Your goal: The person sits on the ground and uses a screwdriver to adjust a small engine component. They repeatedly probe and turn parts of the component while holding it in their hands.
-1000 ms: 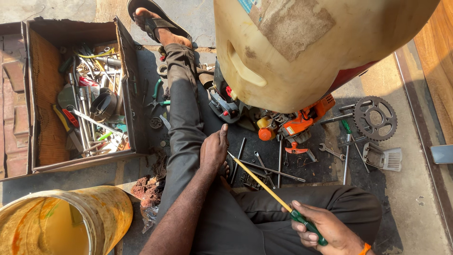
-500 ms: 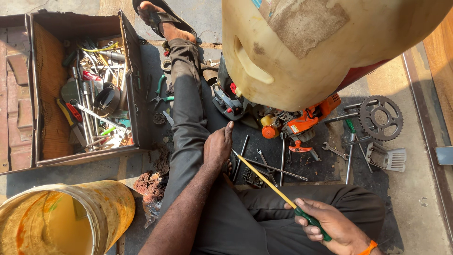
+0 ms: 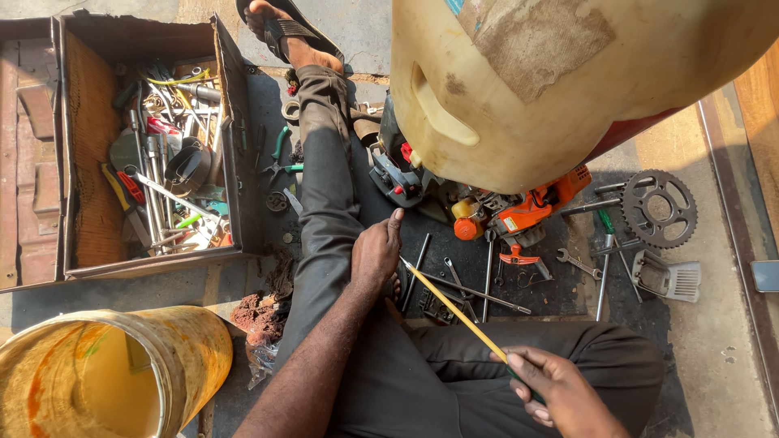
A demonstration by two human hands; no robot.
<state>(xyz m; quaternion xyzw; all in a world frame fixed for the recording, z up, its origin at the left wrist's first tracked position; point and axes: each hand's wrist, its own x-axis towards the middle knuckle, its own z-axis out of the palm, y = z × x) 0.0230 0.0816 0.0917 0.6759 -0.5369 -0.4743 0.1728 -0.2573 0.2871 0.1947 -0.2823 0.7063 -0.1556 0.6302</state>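
toolbox (image 3: 89,146) left of the outstretched leg (image 3: 324,195), bucket (image 3: 114,377) below it, sprocket (image 3: 659,208) far right

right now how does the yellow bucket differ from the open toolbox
The yellow bucket is round, lies tipped on its side by the left arm, and looks empty inside. The open toolbox is rectangular and rusty brown, sits flat beyond the bucket, and is crammed with hand tools. Both rest on the ground left of the outstretched leg, mouths facing the camera.

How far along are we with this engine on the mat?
Done: toolbox open, spanners and sprocket laid out beside the orange engine. In hand: right hand grips a long yellow screwdriver; left hand rests on the knee. Left: the engine lies among loose parts, seemingly unassembled.
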